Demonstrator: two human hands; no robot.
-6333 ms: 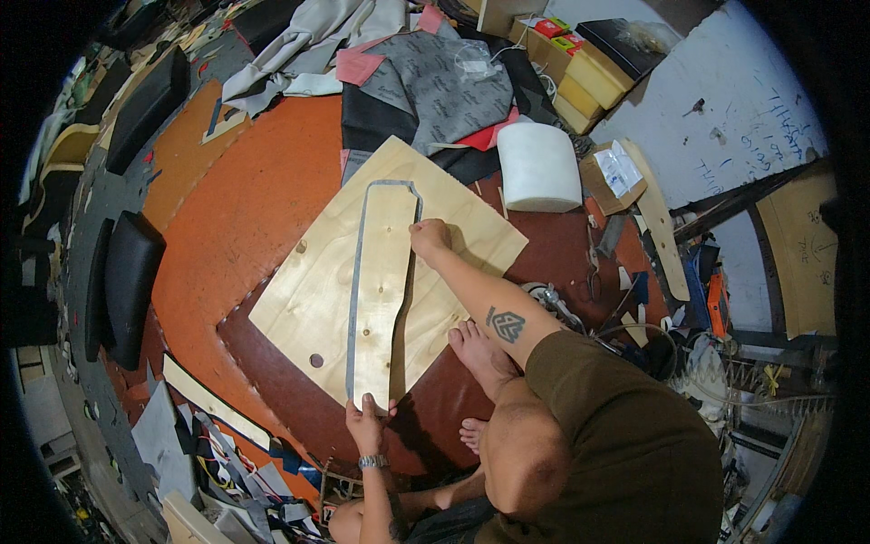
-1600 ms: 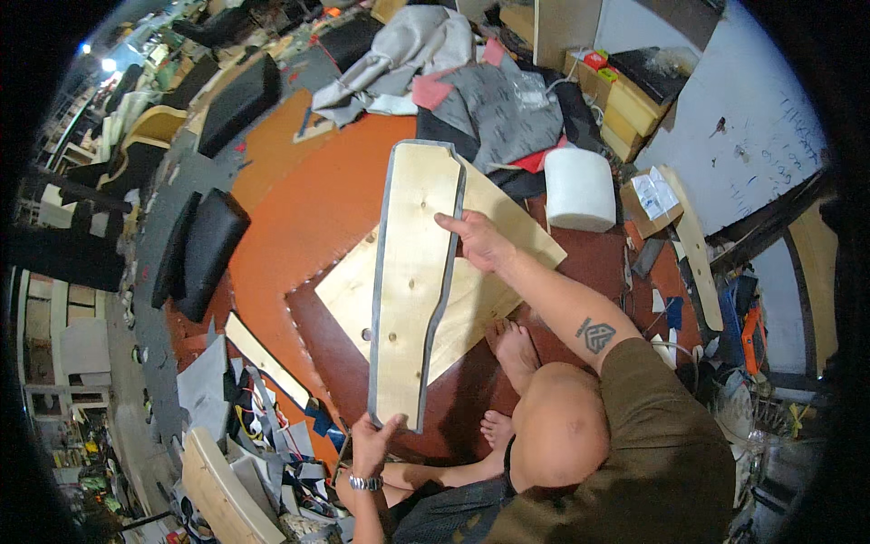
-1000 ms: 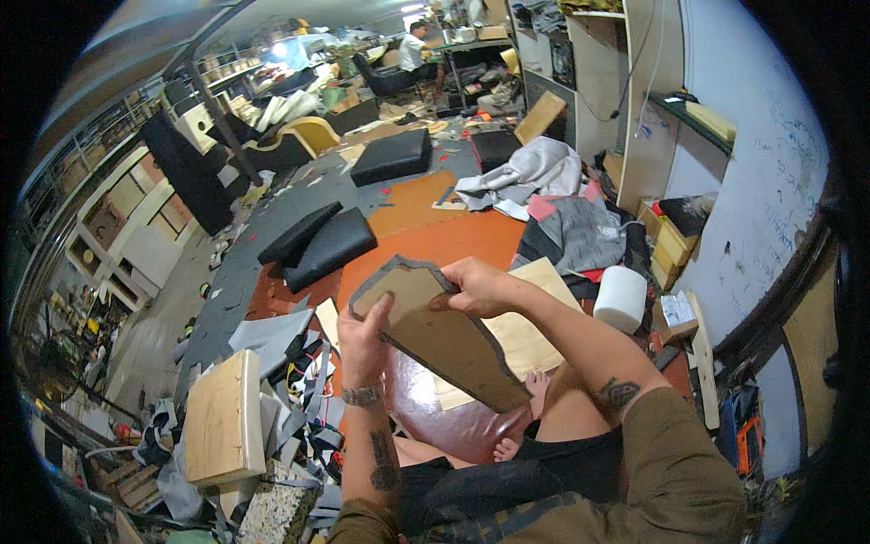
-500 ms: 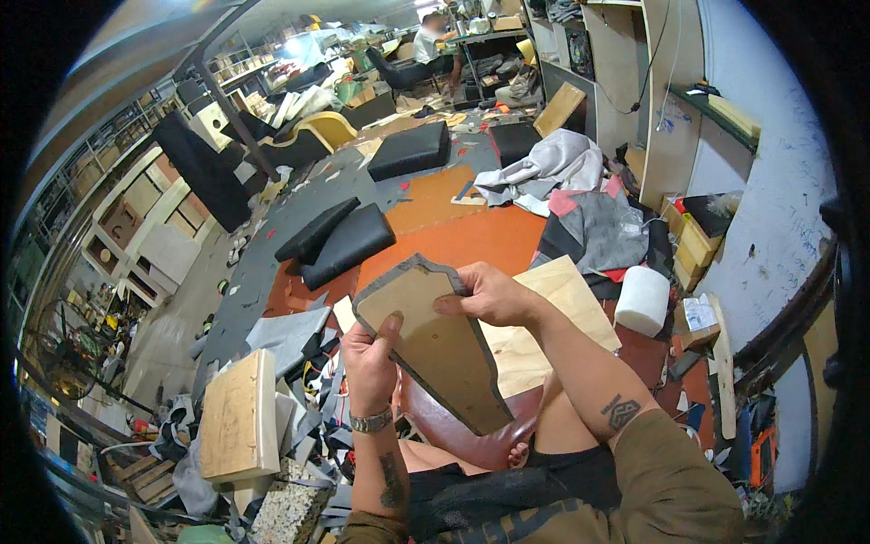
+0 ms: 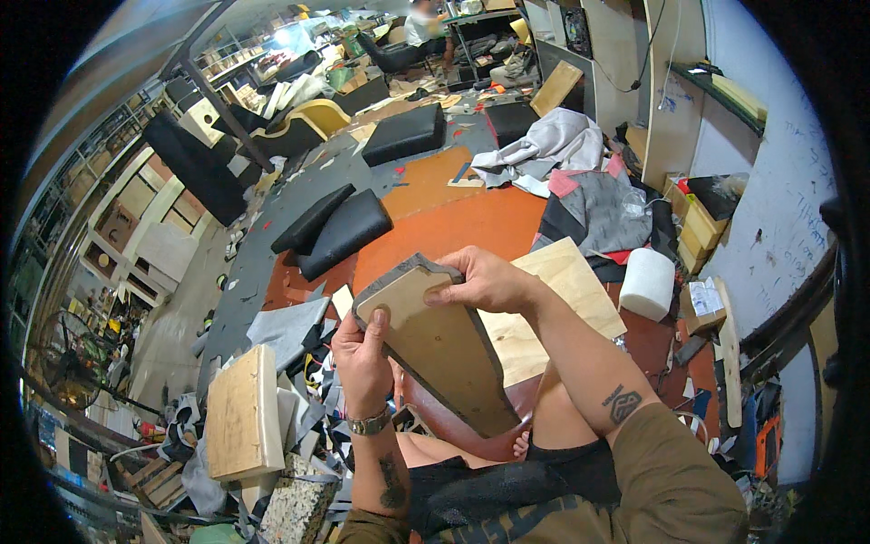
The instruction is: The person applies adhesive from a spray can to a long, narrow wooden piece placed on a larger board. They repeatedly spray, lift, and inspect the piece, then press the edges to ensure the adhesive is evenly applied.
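A long wooden panel edged with dark grey fabric (image 5: pixel 441 337) is held tilted above my lap, its bare tan face toward me. My left hand (image 5: pixel 364 354) grips its left edge near the upper end, thumb flat on the wood. At the upper right corner, my right hand (image 5: pixel 485 283) pinches the edge, thumb on the face and fingers behind. The panel's far side is hidden. Its lower end lies over a dark red, shiny padded surface (image 5: pixel 430 403) by my legs.
A pale plywood sheet (image 5: pixel 553 308) lies right of the panel, with a white roll (image 5: pixel 646 284) beyond. Black cushions (image 5: pixel 346 234) rest on the orange floor covering. A wood-faced foam block (image 5: pixel 243 412) stands left among scraps. Grey cloth (image 5: pixel 598 218) is heaped farther right. A person (image 5: pixel 424 29) sits far back.
The panel's upper end has tipped slightly, showing more of the grey fabric along its top edge. Both hands keep hold, the left shifted a little left and the right slightly upward.
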